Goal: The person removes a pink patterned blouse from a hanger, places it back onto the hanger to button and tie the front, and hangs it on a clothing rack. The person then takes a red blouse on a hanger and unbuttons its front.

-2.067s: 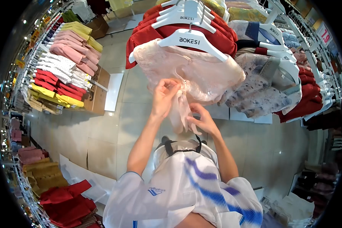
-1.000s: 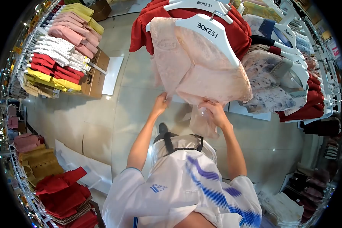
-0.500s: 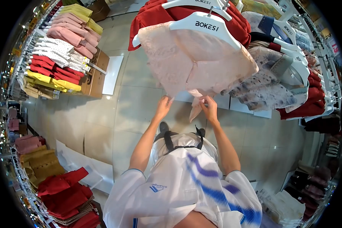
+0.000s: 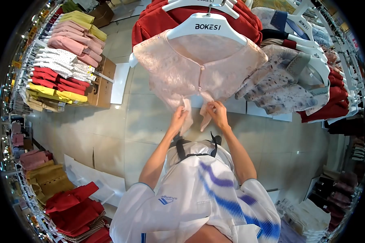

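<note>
A pale pink blouse [image 4: 166, 60] hangs on a white BOKESI hanger [image 4: 207, 29], its front facing me and its buttons down the middle. At its lower hem, two loose fabric ties hang apart. My left hand [image 4: 179, 118] pinches the left tie [image 4: 186, 121] just below the hem. The right tie [image 4: 205, 117] is pinched between the fingers of my right hand [image 4: 217, 113]. Both hands are level with each other, below the hanging blouse.
Red garments [image 4: 158, 24] hang behind the blouse. A grey floral blouse [image 4: 271, 89] hangs beside it on the right. Racks of folded-over pink shirts [image 4: 69, 42] and a cardboard box [image 4: 103, 87] stand at left; red clothes [image 4: 75, 210] lie lower left.
The blouse has turned to show its buttoned front more squarely. My left hand has moved from the blouse's lower edge onto a tie; my right hand still holds the other tie.
</note>
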`<state>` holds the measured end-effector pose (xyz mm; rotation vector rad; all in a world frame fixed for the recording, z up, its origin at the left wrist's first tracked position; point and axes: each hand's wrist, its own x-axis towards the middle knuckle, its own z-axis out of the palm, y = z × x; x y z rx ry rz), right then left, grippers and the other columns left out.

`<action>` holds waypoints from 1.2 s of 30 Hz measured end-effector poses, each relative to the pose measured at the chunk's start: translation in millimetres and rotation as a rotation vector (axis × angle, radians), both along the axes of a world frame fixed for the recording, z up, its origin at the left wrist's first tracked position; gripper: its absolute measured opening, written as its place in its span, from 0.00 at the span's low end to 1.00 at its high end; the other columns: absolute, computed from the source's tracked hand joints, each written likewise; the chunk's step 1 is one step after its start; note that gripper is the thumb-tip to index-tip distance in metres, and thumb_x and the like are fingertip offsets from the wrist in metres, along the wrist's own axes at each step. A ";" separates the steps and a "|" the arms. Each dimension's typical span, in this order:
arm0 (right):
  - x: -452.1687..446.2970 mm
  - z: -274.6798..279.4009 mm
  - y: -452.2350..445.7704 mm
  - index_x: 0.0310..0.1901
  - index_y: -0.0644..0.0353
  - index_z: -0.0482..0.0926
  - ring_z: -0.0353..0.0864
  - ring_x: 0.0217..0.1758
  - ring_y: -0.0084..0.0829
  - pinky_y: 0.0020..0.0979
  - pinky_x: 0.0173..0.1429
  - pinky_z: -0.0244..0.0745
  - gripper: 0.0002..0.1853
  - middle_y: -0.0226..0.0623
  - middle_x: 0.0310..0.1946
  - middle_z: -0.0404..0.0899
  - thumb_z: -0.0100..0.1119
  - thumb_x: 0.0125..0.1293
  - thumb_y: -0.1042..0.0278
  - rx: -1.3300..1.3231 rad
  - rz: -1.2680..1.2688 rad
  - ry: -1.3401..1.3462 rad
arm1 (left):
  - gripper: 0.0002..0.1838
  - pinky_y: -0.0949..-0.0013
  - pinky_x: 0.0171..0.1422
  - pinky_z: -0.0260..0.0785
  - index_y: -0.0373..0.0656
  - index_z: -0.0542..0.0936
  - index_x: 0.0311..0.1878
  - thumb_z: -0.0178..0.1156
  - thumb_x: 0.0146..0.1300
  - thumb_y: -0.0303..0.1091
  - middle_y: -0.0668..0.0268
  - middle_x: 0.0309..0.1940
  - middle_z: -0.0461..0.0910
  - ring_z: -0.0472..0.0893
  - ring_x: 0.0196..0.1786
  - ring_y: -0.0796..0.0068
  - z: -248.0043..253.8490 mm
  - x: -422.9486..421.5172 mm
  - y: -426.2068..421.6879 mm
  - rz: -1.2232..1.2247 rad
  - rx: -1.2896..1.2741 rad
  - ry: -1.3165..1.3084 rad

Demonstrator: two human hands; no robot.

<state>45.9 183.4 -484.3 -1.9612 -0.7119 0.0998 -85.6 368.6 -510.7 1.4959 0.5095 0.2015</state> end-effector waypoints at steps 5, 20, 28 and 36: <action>0.6 -14.9 7.0 0.40 0.61 0.82 0.80 0.33 0.43 0.38 0.41 0.75 0.12 0.46 0.33 0.80 0.67 0.52 0.74 -0.030 -0.100 0.034 | 0.14 0.75 0.43 0.68 0.40 0.72 0.55 0.56 0.73 0.37 0.69 0.42 0.78 0.74 0.42 0.83 37.5 -3.1 -9.1 -0.029 -0.128 -0.050; 0.1 7.4 17.8 0.38 0.61 0.80 0.81 0.38 0.49 0.42 0.44 0.76 0.07 0.46 0.39 0.79 0.64 0.57 0.75 -0.138 -0.037 -0.068 | 0.11 0.74 0.39 0.63 0.40 0.70 0.46 0.51 0.76 0.39 0.72 0.32 0.69 0.66 0.35 0.83 47.0 2.8 -2.2 0.000 0.049 0.005; -7.9 55.5 14.3 0.43 0.63 0.75 0.75 0.50 0.44 0.41 0.50 0.73 0.07 0.49 0.52 0.69 0.59 0.63 0.76 0.125 -0.126 -0.269 | 0.10 0.72 0.37 0.64 0.36 0.70 0.46 0.51 0.75 0.35 0.67 0.36 0.73 0.69 0.31 0.78 68.2 15.9 -1.7 0.054 0.451 -0.133; -15.9 104.5 19.7 0.48 0.67 0.69 0.74 0.39 0.22 0.24 0.45 0.72 0.05 0.38 0.41 0.78 0.47 0.75 0.76 0.531 -0.229 0.202 | 0.07 0.77 0.34 0.61 0.39 0.67 0.49 0.52 0.75 0.30 0.70 0.35 0.71 0.67 0.31 0.85 129.2 15.7 -8.3 0.161 0.244 -0.281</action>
